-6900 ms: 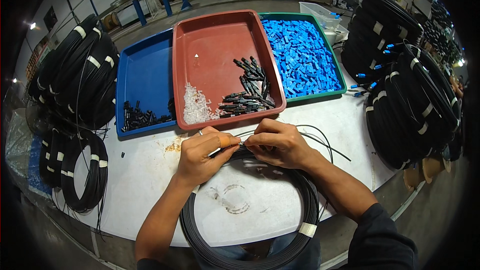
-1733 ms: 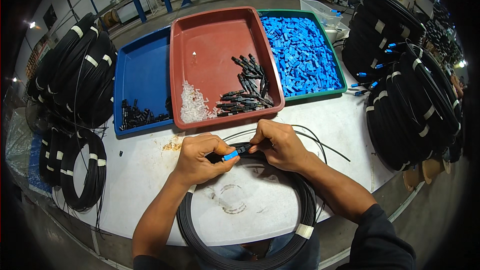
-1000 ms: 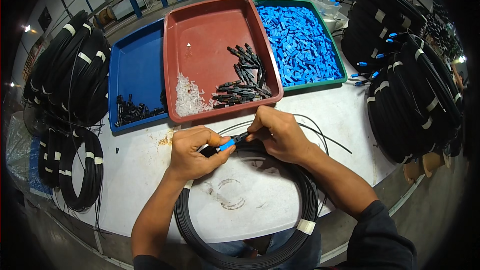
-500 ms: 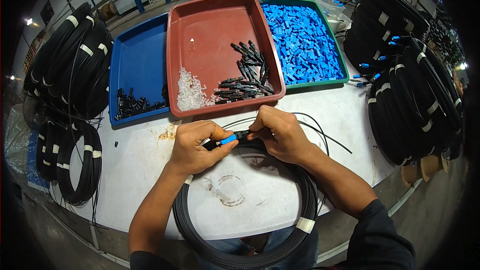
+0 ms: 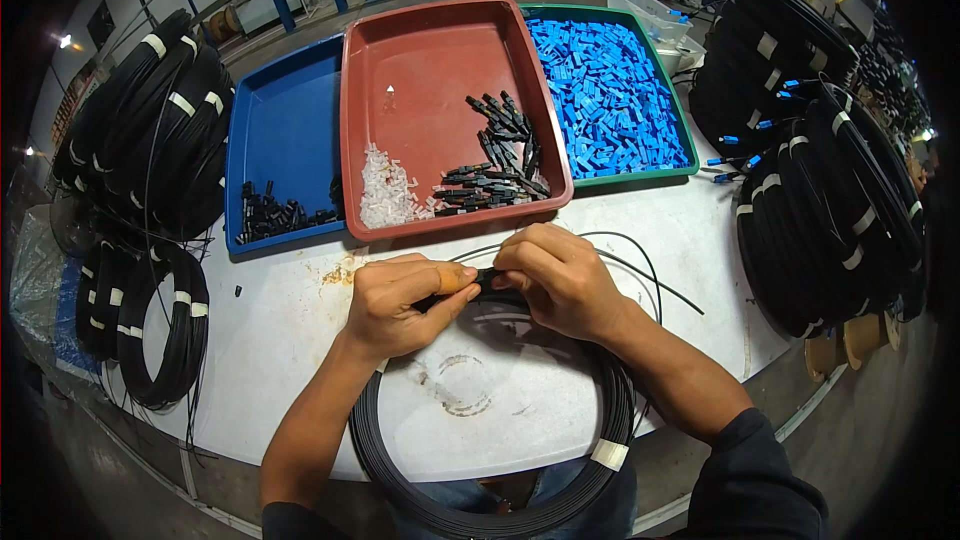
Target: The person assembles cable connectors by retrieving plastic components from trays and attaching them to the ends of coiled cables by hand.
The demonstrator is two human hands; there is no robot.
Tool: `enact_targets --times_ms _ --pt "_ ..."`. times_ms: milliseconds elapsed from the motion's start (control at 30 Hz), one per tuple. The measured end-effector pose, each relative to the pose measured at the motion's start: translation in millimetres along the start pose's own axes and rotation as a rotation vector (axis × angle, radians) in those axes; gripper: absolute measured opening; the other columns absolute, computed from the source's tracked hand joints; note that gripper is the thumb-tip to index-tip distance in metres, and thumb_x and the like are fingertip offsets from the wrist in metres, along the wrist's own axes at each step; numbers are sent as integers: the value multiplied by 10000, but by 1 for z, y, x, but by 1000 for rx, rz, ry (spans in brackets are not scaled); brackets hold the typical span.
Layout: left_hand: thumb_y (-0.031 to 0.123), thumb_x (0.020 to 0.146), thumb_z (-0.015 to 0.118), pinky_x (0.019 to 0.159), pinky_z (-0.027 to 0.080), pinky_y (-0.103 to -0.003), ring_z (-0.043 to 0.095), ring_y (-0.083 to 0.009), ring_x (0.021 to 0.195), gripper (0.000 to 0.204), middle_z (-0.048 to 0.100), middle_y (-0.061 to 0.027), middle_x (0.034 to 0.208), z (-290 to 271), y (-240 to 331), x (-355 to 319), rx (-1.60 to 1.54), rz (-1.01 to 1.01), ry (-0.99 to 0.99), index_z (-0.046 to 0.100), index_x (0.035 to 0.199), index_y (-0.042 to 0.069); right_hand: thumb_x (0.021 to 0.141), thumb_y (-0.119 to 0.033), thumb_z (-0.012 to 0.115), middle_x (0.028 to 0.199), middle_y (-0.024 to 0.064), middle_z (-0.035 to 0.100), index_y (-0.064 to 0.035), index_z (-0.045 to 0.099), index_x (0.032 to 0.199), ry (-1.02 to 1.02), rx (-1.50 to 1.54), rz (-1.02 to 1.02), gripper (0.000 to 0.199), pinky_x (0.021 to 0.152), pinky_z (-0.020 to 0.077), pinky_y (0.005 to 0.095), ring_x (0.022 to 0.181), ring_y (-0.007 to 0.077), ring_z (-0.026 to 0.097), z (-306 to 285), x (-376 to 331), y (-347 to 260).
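Note:
Both hands meet over the far side of a black cable coil (image 5: 372, 430) that lies on the white table and overhangs its near edge. My left hand (image 5: 405, 302) is closed, thumb and forefinger pinched on the cable connector (image 5: 487, 278). Only a short black part of that connector shows between the hands; its blue part is hidden behind my fingers. Close beside it, my right hand (image 5: 560, 275) pinches the connector's black end. A white tape band (image 5: 610, 453) wraps the coil near the right. Beyond my right hand a loose black cable end (image 5: 690, 306) lies on the table.
A red tray (image 5: 430, 70) holds black connectors (image 5: 500, 175) and clear small sleeves (image 5: 388, 190). Left of it stands a blue tray (image 5: 285, 130) with black parts; right, a green tray (image 5: 690, 155) with blue housings. Cable coils (image 5: 150, 130) flank both sides, more coils (image 5: 830, 220) at right.
My fingers have closed over the connector, so its blue part no longer shows. My right hand has shifted slightly nearer to me. The whole view has tilted a little.

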State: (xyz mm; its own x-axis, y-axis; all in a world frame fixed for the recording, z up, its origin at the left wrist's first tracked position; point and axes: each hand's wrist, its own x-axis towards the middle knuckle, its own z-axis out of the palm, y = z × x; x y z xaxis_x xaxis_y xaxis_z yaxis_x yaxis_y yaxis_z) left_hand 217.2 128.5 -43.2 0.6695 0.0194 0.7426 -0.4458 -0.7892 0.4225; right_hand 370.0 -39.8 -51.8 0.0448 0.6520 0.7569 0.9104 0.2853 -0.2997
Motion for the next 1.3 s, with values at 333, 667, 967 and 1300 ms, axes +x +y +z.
enact_targets --times_ms 333,667,967,1300 --pt "-29 742 841 645 606 -298 758 -227 712 124 774 -131 811 0 2 1 2 14 -27 769 841 -10 676 54 735 962 117 659 -17 606 889 -42 39 -71 259 726 554 393 858 308 673 -2 1 -1" --pt "-1 811 767 624 590 -311 718 -210 728 81 749 -132 915 2 -3 5 224 425 -79 756 882 -38 704 159 649 928 157 635 22 560 909 -121 372 265 262 719 545 405 828 348 661 0 -1 -3" --pt "-27 850 788 708 625 -259 772 -174 773 107 782 -155 849 -9 12 5 -296 -348 -99 769 945 -72 753 4 711 917 110 637 -11 609 886 29 -44 -57 168 701 537 389 841 272 653 -6 10 -17" --pt "-43 783 818 658 605 -278 755 -188 709 145 780 -155 851 -9 3 0 -58 26 -17 775 921 -40 683 172 672 880 148 641 30 563 870 -100 176 227 259 649 537 381 795 344 676 3 17 -19"
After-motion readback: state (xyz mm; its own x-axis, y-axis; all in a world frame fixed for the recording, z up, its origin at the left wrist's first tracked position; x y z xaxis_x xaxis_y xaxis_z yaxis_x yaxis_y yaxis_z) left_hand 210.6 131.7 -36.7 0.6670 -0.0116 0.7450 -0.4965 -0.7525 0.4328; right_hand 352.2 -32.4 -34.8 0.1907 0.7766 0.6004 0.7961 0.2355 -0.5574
